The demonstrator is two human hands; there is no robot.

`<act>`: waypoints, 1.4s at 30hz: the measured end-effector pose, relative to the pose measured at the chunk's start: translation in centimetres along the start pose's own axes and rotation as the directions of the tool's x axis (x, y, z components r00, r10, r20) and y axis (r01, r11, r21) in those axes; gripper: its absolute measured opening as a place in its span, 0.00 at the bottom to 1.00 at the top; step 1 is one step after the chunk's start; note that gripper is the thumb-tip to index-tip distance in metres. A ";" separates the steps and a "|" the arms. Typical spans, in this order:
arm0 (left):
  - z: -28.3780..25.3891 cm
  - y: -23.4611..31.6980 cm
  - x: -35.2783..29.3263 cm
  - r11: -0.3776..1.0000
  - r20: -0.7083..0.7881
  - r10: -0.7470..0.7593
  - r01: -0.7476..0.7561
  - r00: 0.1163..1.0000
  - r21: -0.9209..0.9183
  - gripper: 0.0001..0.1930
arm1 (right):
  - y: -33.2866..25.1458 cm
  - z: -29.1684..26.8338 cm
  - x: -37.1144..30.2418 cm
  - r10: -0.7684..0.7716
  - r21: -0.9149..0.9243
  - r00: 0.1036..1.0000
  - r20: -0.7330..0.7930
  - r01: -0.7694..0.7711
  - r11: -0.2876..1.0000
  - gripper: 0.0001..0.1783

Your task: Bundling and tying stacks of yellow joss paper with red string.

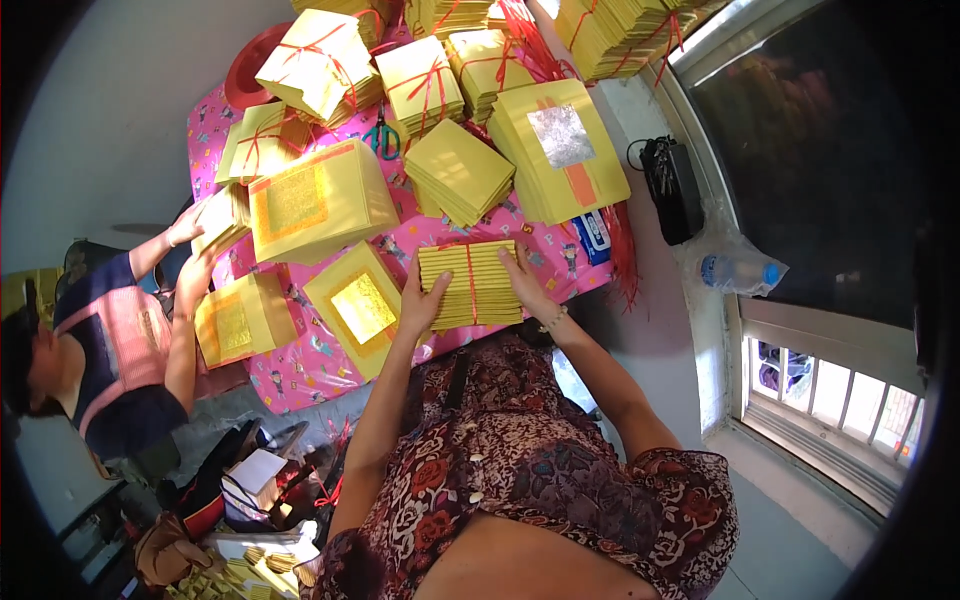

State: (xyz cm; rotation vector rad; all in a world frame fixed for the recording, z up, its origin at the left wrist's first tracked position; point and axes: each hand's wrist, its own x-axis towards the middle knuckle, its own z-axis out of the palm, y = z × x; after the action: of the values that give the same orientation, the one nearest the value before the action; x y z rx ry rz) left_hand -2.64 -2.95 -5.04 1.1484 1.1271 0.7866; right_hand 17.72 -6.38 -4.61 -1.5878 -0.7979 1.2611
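Note:
Between my two hands is a bundle of folded yellow paper [455, 290], tied round the middle with a red string. My left hand [425, 297] grips its left side, thumb on top. On the opposite side my right hand [524, 283] holds it the same way, fingers partly hidden behind the edge. The bundle is at the near edge of a table with a pink patterned cover [285, 385]. Just left of it lies a stack of yellow paper with a gold square [363, 307]. Beyond it sits a plain yellow paper stack [460, 170].
A co-worker [125, 350] at the left holds a yellow paper stack [222, 220]. Tied bundles [420, 85] fill the far side, near teal-handled scissors [382, 137]. A tall stack with a silver square [560, 150] and a blue-white box [592, 238] are at the right, by a bagged bottle [740, 272].

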 end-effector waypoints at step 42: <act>-16.3 3.5 -27.2 0.540 -0.253 -0.487 0.060 0.836 -0.840 0.28 | -7.3 23.7 -6.0 0.230 -0.319 0.238 0.944 0.473 0.821 0.47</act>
State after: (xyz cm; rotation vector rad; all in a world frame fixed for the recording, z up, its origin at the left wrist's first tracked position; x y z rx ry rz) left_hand -25.69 -22.40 5.40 -0.0441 1.0916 1.1806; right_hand -6.25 -2.89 3.30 -0.8341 -2.2710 2.0113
